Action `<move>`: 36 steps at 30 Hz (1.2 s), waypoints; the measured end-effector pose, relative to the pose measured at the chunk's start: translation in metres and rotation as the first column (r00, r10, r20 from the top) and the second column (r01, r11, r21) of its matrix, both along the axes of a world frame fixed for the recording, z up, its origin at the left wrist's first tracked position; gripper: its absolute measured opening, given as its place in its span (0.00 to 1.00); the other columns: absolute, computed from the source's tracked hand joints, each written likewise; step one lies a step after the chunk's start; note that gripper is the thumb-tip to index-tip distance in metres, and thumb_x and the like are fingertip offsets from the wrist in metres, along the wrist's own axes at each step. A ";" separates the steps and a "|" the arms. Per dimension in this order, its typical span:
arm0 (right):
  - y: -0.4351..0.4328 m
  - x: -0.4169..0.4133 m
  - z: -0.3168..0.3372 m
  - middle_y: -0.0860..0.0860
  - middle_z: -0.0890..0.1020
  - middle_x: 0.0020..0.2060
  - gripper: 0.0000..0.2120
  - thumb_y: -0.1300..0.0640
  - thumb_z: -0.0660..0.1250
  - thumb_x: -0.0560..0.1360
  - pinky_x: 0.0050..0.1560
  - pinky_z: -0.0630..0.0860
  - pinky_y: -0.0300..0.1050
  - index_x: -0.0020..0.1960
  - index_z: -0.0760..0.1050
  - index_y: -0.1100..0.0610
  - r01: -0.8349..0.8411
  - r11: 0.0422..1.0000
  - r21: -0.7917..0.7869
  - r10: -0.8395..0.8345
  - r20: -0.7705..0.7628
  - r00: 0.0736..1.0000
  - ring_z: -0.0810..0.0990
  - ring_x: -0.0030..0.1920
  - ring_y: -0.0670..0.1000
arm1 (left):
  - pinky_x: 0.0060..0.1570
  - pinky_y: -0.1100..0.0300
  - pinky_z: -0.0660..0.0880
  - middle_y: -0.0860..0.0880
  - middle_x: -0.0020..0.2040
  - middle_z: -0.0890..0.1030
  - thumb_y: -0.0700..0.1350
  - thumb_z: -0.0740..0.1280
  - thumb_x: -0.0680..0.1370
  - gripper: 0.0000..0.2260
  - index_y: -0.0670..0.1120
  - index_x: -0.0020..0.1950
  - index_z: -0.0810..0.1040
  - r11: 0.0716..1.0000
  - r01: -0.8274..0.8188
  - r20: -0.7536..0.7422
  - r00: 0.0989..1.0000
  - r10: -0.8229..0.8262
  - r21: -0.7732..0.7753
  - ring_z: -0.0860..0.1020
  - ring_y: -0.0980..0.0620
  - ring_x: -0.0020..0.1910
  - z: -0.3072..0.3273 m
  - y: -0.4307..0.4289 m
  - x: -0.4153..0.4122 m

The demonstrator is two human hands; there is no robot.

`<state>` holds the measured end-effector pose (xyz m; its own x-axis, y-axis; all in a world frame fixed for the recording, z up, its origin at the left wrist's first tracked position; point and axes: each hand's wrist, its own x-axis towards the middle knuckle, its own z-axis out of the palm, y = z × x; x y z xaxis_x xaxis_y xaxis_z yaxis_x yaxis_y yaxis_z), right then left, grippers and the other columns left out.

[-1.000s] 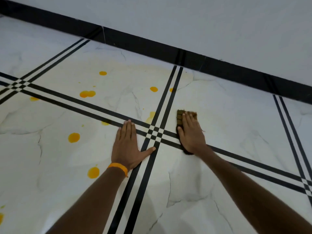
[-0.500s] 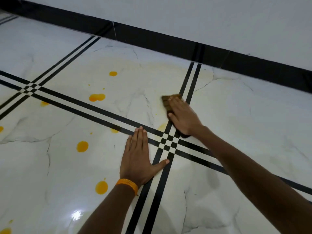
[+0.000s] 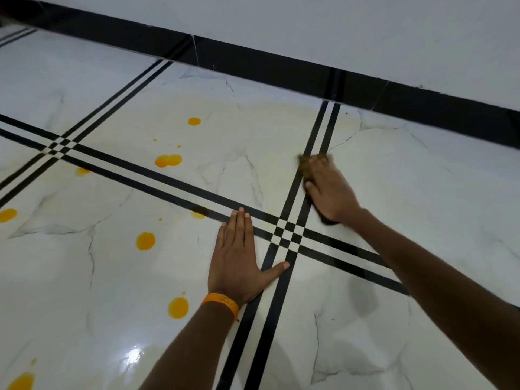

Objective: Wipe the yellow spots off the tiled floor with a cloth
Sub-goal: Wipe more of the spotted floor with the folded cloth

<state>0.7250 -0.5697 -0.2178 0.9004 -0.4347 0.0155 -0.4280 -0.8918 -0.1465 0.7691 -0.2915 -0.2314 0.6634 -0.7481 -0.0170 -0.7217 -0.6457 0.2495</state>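
The small brownish-olive cloth point(image 3: 304, 166) was seen pressed flat on the white marble-look tiled floor point(image 3: 422, 192). It lay over the black double stripe point(image 3: 323, 130) running twd the wall, just beyond the stripe crossing. Its edges were blurred, so texture couldn't be told. It was mostly covered by the right hand point(image 3: 329, 190), w/ fingers laid straight on top and nothing curled round it: a flat press, not a pinch. A dark bit of it also showed by the wrist. The left hand point(image 3: 239, 257) was planted palm-down on the floor nearer the camera, fingers straight & together, thumb spread across a stripe, nothing held. An orange woven wristband point(image 3: 221, 302) was worn on that wrist. The round yellow spots point(image 3: 145, 240) were scattered to the L of both hands, well apart from the cloth, some cut off at the frame edge. A faint yellowish smear point(image 3: 267, 130) was visible on the tile L of the cloth. Glossy black skirting point(image 3: 253, 60) ran along the foot of the plain white wall point(image 3: 337, 23).
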 end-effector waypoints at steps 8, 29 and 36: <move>0.090 0.056 0.002 0.56 0.52 0.82 0.30 0.45 0.44 0.85 0.81 0.43 0.53 0.82 0.48 0.60 -0.134 0.991 0.007 0.134 -0.043 0.990 0.47 0.82 0.55 | 0.79 0.49 0.46 0.43 0.81 0.44 0.80 0.47 0.69 0.55 0.40 0.81 0.43 1.000 -0.008 0.023 1.000 0.008 0.006 0.43 0.48 0.80 0.000 0.000 -0.001; 0.128 -0.121 -0.013 0.58 0.54 0.81 0.35 0.42 0.37 0.81 0.81 0.47 0.55 0.82 0.50 0.61 0.265 0.964 -0.020 -0.265 0.014 0.964 0.49 0.82 0.57 | 0.78 0.48 0.45 0.41 0.81 0.46 0.80 0.45 0.68 0.56 0.38 0.80 0.45 0.997 -0.041 0.025 0.999 0.039 0.063 0.44 0.46 0.80 0.002 0.002 -0.007; 0.109 -0.137 -0.001 0.54 0.53 0.81 0.37 0.37 0.37 0.82 0.81 0.51 0.57 0.82 0.51 0.59 -0.207 0.978 -0.020 0.204 -0.099 0.974 0.47 0.82 0.55 | 0.79 0.49 0.43 0.41 0.81 0.45 0.70 0.47 0.76 0.44 0.38 0.80 0.43 0.996 0.059 -0.021 0.998 -0.060 -0.061 0.42 0.46 0.80 -0.004 0.072 -0.083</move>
<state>0.5884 -0.4604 -0.2193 0.9683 -0.2413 -0.0648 -0.2463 -0.9654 -0.0854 0.6859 -0.2193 -0.2351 0.6176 -0.7864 0.0143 -0.7520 -0.5850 0.3037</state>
